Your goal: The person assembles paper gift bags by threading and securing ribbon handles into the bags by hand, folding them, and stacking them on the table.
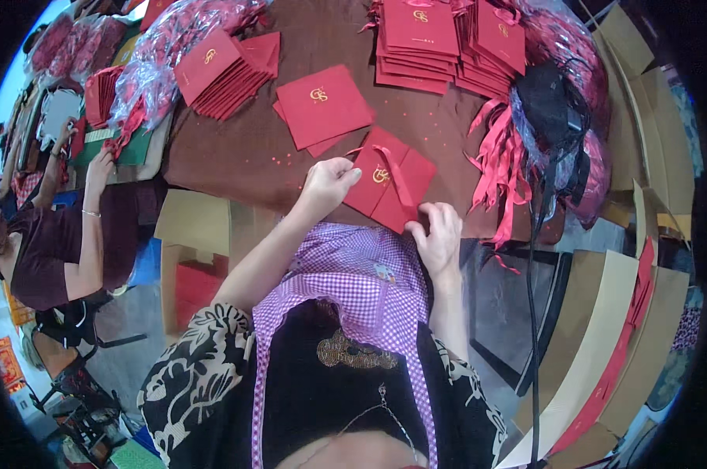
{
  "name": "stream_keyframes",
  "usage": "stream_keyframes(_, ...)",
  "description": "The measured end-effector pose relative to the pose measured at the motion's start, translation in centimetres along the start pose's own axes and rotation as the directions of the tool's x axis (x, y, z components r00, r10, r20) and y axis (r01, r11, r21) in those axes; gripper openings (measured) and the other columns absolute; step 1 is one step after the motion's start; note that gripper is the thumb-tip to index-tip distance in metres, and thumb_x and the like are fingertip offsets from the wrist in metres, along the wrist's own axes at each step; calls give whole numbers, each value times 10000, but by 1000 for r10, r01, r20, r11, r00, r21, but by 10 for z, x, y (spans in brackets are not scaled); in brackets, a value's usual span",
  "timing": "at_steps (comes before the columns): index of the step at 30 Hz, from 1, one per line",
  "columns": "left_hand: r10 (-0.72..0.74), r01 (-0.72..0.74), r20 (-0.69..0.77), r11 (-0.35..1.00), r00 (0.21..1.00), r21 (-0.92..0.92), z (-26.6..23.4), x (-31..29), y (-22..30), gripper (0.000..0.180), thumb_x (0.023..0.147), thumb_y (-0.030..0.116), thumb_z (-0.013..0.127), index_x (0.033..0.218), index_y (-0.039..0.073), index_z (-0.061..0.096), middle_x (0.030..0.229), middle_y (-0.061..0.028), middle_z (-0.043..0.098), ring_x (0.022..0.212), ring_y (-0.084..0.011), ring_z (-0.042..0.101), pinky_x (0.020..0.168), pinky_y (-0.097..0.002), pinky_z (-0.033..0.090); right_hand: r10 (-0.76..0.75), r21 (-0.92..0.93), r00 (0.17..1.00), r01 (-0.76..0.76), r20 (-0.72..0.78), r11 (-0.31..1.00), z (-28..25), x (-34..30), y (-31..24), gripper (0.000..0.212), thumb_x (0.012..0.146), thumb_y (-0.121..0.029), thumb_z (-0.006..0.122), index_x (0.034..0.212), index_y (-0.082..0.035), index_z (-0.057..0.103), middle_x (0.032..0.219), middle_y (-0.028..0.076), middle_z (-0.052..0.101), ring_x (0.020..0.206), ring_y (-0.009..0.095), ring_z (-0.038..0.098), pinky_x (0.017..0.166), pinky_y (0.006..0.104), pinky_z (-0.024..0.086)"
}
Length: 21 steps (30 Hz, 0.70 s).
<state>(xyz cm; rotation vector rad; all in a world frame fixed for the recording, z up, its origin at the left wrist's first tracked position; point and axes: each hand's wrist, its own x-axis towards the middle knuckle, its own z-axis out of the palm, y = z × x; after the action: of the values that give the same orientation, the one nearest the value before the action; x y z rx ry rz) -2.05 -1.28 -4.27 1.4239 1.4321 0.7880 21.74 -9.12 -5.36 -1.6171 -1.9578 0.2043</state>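
Observation:
A red paper envelope (359,195) with a gold emblem lies at an angle near the table's front edge. Across it runs a pinkish-red ribbon (396,173), slanting down toward its right corner. My left hand (332,186) is closed in a pinch beside the envelope's left edge; what is between its fingertips is too small to make out. At the lower right corner, the thumb and fingers of my right hand (438,237) grip the envelope. Just beyond lie flat red envelopes (326,109), one overlapping another.
Stacks of red envelopes (227,74) stand at the far left and far right (417,39) of the brown-covered table (236,164). Loose ribbons (500,172) hang over the right edge beside a black bag (549,102). Cardboard boxes (193,219) flank me. A co-worker (64,242) handles ribbon at left.

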Motion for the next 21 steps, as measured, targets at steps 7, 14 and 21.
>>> stream_keyframes(7, -47, 55, 90, 995, 995, -87, -4, 5, -13, 286, 894, 139, 593, 1086, -71, 621, 925, -56, 669, 857, -103, 590, 781, -246, 471, 411, 703, 900, -386, 146, 597, -1, 5, 9, 79, 882, -59, 584, 954, -34, 563, 719, 17, 579, 625, 112, 558, 531, 238, 416)
stream_keyframes(14, -81, 88, 118, 995, 990, -55, -8, 6, 3, 306, 905, 147, 574, 1120, -68, 608, 948, -85, 671, 894, -143, 602, 819, -276, 471, 198, 949, 944, -219, 265, -224, -30, 28, 16, 170, 896, -74, 591, 1060, -34, 589, 745, 40, 557, 626, 142, 507, 601, 304, 418)
stream_keyframes(21, -36, 43, 173, 998, 984, -35, -7, 13, 2, 293, 872, 134, 553, 1084, -55, 625, 955, -158, 682, 929, -205, 641, 832, -307, 480, 232, 996, 969, -71, 80, -49, -32, 43, 4, 154, 888, -23, 589, 1037, -1, 621, 987, 87, 601, 806, 179, 594, 795, 347, 499)
